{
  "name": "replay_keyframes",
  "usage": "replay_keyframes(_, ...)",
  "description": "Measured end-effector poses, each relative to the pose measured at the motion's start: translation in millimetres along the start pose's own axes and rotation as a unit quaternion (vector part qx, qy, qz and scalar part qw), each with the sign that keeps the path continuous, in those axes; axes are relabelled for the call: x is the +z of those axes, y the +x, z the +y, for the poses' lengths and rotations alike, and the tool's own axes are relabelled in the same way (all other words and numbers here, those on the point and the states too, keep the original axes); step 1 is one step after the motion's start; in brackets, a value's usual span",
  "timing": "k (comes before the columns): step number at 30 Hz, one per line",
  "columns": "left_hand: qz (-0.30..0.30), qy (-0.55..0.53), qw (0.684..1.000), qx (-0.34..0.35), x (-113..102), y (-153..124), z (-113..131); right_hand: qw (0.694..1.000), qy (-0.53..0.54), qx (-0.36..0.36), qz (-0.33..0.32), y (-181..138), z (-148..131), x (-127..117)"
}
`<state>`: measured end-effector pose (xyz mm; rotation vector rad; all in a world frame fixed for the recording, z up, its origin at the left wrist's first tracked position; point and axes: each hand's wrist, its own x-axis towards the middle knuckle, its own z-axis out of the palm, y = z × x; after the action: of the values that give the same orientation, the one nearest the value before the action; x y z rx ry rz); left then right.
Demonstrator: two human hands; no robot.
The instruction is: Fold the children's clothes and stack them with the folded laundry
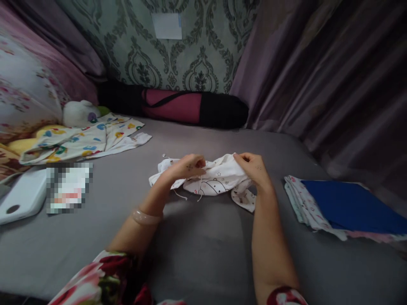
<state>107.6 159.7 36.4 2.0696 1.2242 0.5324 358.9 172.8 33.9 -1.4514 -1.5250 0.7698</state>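
Nearest the camera, at the bottom edge, 2 flowered sleeves (108, 275). Above the left sleeve, a pale bangle (146, 217) around the forearm. Farther ahead, near the middle of a grey bed sheet (203, 245), a crumpled white garment (214, 186) with printed stars, a drawn animal face and loose strings. In the right hand (256, 168), pinched between thumb and fingers, the upper edge of the garment. Apart from it, over the opposite side of the garment, the left hand (189, 166) with fingers curled; impossible to tell whether closed on cloth. To the right, a blue cloth (352, 207) atop folded clothes (313, 207). To the left, a white device (27, 195) beside a blurred-out packet (70, 186). Beyond, a colourful printed garment (95, 137) near a white soft toy (78, 113). Along the wall, a long black and red bag (173, 106).
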Motion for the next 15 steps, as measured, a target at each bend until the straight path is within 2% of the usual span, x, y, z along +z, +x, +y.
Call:
replay_keyframes(3,0.009,-0.035,0.999,0.008,-12,-2,-7,1.000,0.004,0.002,-0.002,0,-1,-1)
replay_keyframes(7,0.080,-0.050,0.996,0.002,-19,-3,-13,1.000,0.008,-0.003,-0.006,0,0,-1)
replay_keyframes(15,0.215,-0.095,0.970,-0.066,-14,2,-5,0.999,0.017,-0.017,-0.025,1,0,-2)
